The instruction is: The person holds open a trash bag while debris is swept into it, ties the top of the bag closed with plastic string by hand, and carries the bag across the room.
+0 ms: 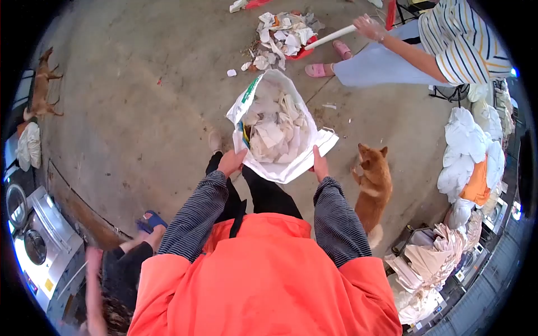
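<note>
A white sack (287, 171) hangs in front of my legs with its mouth wide, showing crumpled paper scraps (274, 126) inside. My left hand (231, 162) is closed on the sack's near left rim. On the near right rim, my right hand (320, 164) grips the same sack, close to a folded-out flap. Past the sack, a heap of paper scraps (286, 35) lies on the concrete floor. A red dustpan or scoop (305, 51) with a white handle (332, 37) touches that heap, held by another person's hand (370, 28).
A brown dog (374, 187) is close by on my right; another dog (41, 87) stands far left. A person in a striped shirt (465, 42) is ahead right, and another person (126, 269) is low left. Washing machines (42, 246) line the left; laundry piles (471, 151) line the right.
</note>
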`<state>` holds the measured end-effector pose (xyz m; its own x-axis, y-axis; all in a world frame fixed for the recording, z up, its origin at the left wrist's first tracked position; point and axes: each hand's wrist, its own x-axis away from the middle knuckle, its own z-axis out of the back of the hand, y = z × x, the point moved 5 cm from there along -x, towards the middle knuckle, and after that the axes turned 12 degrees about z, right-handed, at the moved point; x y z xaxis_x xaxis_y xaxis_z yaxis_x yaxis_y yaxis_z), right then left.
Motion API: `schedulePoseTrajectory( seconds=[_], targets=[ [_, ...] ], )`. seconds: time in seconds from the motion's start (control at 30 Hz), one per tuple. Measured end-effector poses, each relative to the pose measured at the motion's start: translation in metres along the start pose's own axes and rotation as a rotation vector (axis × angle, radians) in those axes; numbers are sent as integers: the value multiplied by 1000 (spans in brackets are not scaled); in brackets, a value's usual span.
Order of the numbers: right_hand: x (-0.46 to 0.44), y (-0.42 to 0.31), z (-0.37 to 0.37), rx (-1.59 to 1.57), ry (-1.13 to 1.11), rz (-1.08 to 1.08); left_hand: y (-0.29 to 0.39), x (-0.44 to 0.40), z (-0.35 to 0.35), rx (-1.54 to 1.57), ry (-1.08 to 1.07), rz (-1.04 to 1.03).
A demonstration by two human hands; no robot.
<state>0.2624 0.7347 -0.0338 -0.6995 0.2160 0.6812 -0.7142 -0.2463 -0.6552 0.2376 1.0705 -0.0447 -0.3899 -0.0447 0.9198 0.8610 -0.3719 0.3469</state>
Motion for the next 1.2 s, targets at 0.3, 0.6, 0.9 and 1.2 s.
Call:
schedulePoseTrajectory(
  seconds=[0.3,0.6,0.9,1.2],
  targets=[
    [0,5,4,12,-32,-11,2,3,-2,6,38,60],
    [-8,-4,10,104,1,127,-3,-13,-6,27,78,7],
    [-5,-12,7,-2,-49,85,-2,-6,0,119,46,-51],
    [-37,-71,6,-559,138,264,115,2,66,-208,504,-455]
  ],
)
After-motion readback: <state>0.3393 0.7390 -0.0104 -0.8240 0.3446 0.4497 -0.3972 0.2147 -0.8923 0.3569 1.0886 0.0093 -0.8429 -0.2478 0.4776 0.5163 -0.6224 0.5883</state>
